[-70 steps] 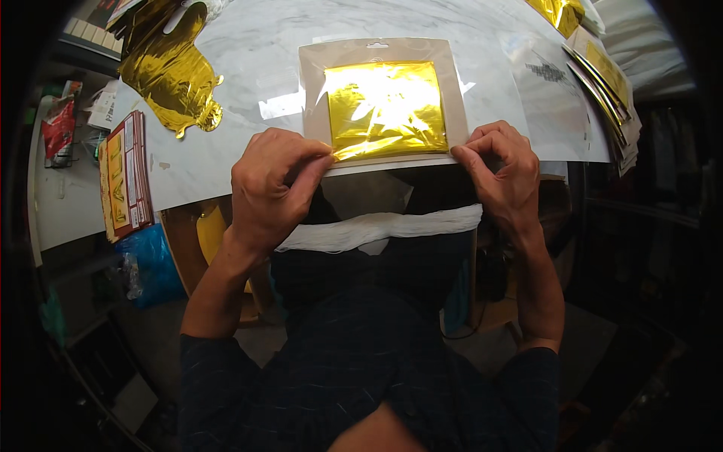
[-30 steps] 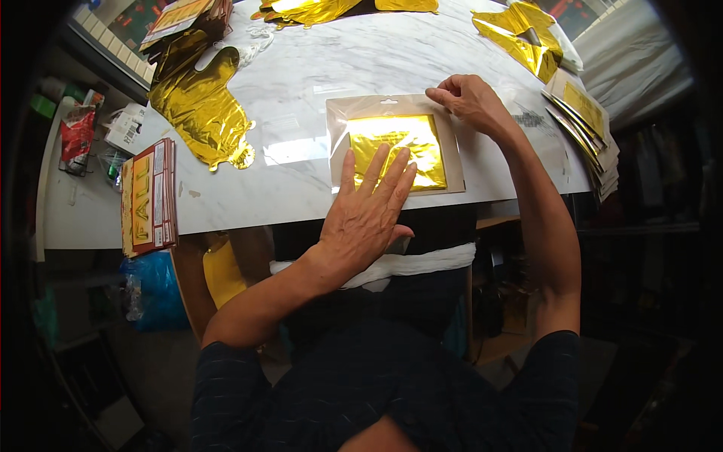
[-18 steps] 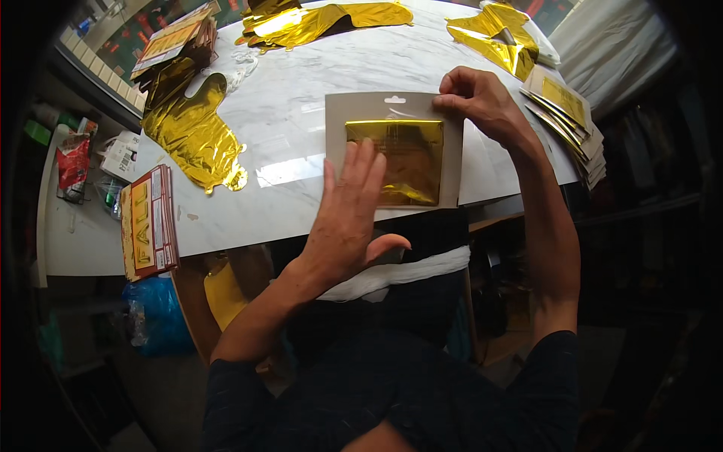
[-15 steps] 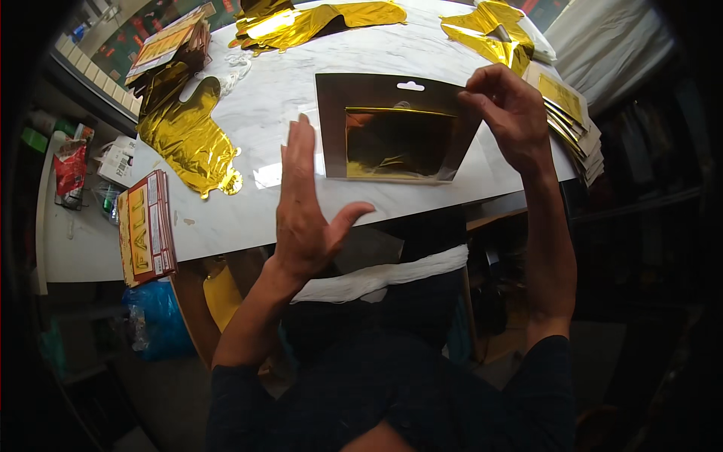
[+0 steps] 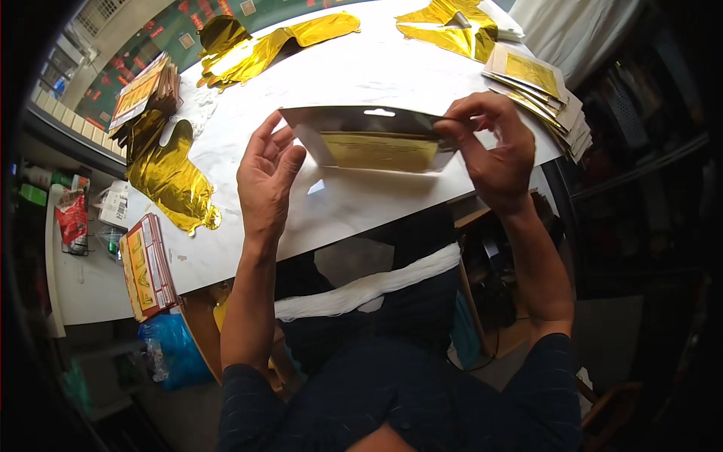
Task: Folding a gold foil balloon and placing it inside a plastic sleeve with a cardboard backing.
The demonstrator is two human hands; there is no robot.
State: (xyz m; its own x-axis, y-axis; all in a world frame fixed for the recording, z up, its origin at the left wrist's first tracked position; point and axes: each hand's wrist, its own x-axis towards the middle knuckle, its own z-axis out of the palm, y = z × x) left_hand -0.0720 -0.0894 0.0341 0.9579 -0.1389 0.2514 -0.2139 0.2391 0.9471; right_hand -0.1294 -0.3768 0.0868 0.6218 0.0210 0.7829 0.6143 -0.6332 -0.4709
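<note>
A flat packet [image 5: 380,151] with a dark header card, a hanging slot and gold foil behind a window is tilted above the white marbled table [image 5: 331,211]. My right hand [image 5: 493,143] pinches its upper right corner between thumb and fingers. At the opposite edge, my left hand [image 5: 267,177] has its fingers curled around the upper left corner, partly behind the card, with the thumb in front. To the left of my left hand lies a crumpled gold foil balloon [image 5: 177,177].
More gold foil balloons [image 5: 282,53] lie along the far side, another gold foil piece [image 5: 448,30] at far right. A packet pile [image 5: 531,83] stands right; printed card stacks stand front left [image 5: 148,264] and far left [image 5: 143,94]. White string [image 5: 369,282] hangs across my front, below the table edge.
My left hand, flat and apart from the packet before, has closed onto its left edge. The packet has tipped and its window shows a paler face. The view has shifted slightly.
</note>
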